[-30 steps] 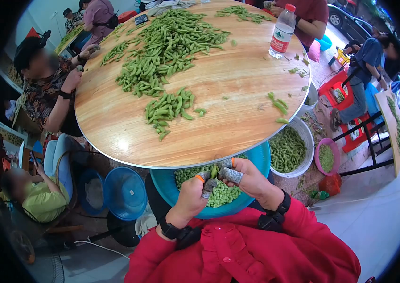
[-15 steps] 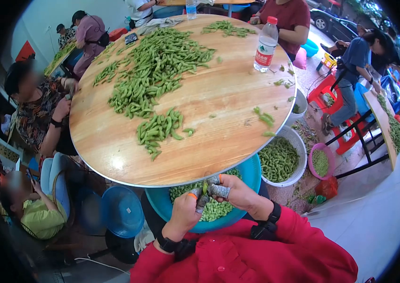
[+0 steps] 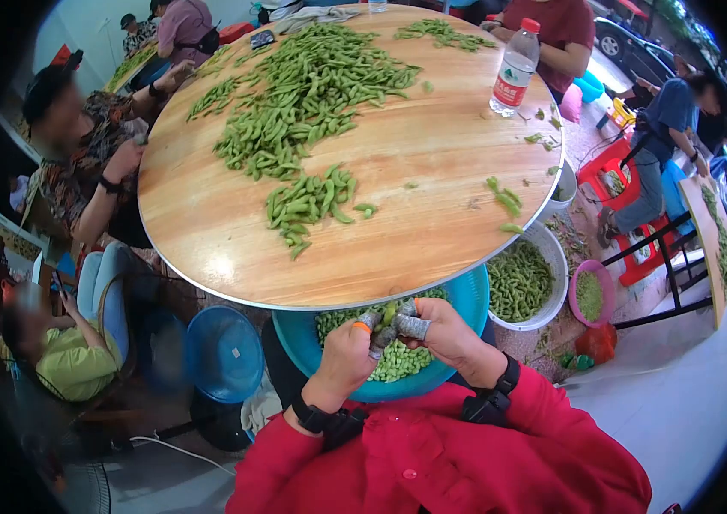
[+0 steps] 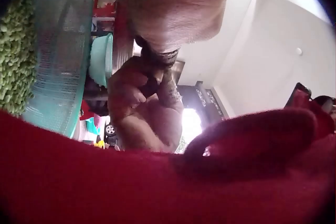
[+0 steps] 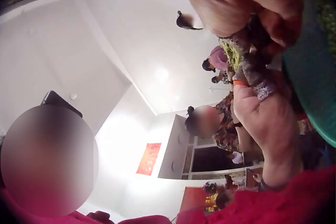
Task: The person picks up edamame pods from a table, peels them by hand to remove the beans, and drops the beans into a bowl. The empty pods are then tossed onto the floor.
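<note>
Close to the table's near edge, both hands meet over a teal basin (image 3: 295, 343) holding shelled green beans (image 3: 402, 361). The left hand (image 3: 344, 358) and right hand (image 3: 456, 336) pinch a green bean pod (image 3: 391, 309) between thumbs and fingers. Grey wraps cover the working fingertips, with orange bands on them. In the right wrist view the left hand (image 5: 270, 124) faces the right hand above it, fingertips together; the fingers partly hide the pod. The left wrist view shows the basin's mesh wall (image 4: 60, 50) beside the hands.
A round wooden table (image 3: 432, 206) bears a heap of pods (image 3: 295, 94) and a water bottle (image 3: 515, 68). To the right stand a white tub of pods (image 3: 522, 278) and a pink basin (image 3: 593, 295). Blue basins (image 3: 226, 353) stand at left, and several people sit around.
The head view dips and swings, then returns close to its earlier framing. Both hands stay together over the basin; the pod between their fingertips leans more than before.
</note>
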Available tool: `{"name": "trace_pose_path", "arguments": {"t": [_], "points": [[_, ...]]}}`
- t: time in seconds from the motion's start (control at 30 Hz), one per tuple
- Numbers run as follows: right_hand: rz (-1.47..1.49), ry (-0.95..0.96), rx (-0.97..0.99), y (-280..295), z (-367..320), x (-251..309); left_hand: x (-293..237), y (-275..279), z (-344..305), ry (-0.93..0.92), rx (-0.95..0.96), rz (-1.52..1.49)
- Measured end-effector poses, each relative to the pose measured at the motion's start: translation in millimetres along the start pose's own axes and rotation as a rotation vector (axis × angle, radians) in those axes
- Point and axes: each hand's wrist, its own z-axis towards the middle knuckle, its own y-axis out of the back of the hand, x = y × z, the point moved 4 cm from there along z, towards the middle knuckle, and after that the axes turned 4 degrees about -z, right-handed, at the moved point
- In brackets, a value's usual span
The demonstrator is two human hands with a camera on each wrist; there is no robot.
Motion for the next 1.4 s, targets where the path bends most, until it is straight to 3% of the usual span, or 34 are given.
{"name": "trace_pose_path", "arguments": {"t": [0.3,0.5,0.7,0.8,0.9,1.0,1.2,1.3,1.4], "points": [[0.065,0.0,0.083,-6.4,5.3,-5.0,6.3,2.2,-3.2,0.008,0.005,0.106],[0.088,0.089,-0.005,-6.5,5.1,-6.0,9.1,3.1,-1.0,0.006,0.021,-0.008],[-0.071,0.067,0.062,-8.4,5.1,-2.8,7.0,5.2,-3.1,0.019,0.049,0.065],[-0.018,0.065,0.104,-8.4,5.4,-4.2,10.8,2.3,-5.6,0.03,0.01,-0.035],[0.028,0.13,0.084,-12.5,3.6,1.2,19.6,-7.2,-13.6,0.221,-0.067,-0.324],[-0.092,0.23,0.044,-11.1,9.8,-4.0,18.9,-8.1,-11.7,0.273,-0.111,-0.534],[-0.396,0.371,0.043,-14.8,5.7,2.9,34.9,-20.4,-22.2,0.831,-0.058,-1.255],[-0.523,0.283,-0.015,-6.4,6.3,4.3,32.3,-20.9,-19.7,0.855,0.006,-1.143],[-0.302,0.198,-0.011,0.5,11.6,-0.9,16.6,-11.5,-6.4,0.587,0.031,-0.975]]}}
